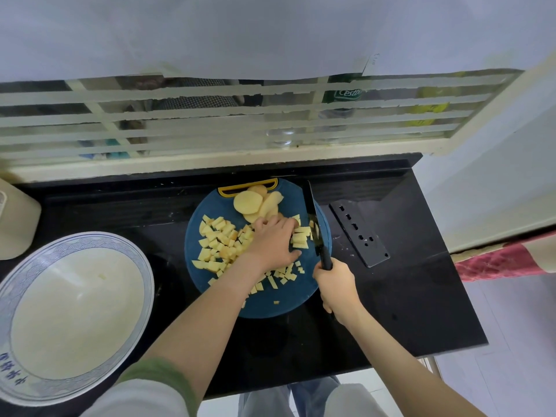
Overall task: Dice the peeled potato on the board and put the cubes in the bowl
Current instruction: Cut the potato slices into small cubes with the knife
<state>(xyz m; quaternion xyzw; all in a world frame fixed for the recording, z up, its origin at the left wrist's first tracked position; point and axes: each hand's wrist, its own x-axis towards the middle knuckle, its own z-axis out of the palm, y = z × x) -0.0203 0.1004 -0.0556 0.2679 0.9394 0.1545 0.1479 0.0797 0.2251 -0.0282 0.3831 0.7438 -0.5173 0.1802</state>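
Bowl [75, 314] at 8 o'clock of board [270, 308]. Potato cubes [215, 245] heaped at 9 o'clock of left hand [272, 242], uncut slices [248, 203] at its 12. Left hand, fingers curled, clamps potato strips [301, 237] at its 3 o'clock. Knife [314, 224] blade just beside strips. Right hand [335, 284] wraps handle.

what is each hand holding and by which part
Right hand grips the knife by its handle. Left hand steadies the potato strips from above, fingers curled over them.
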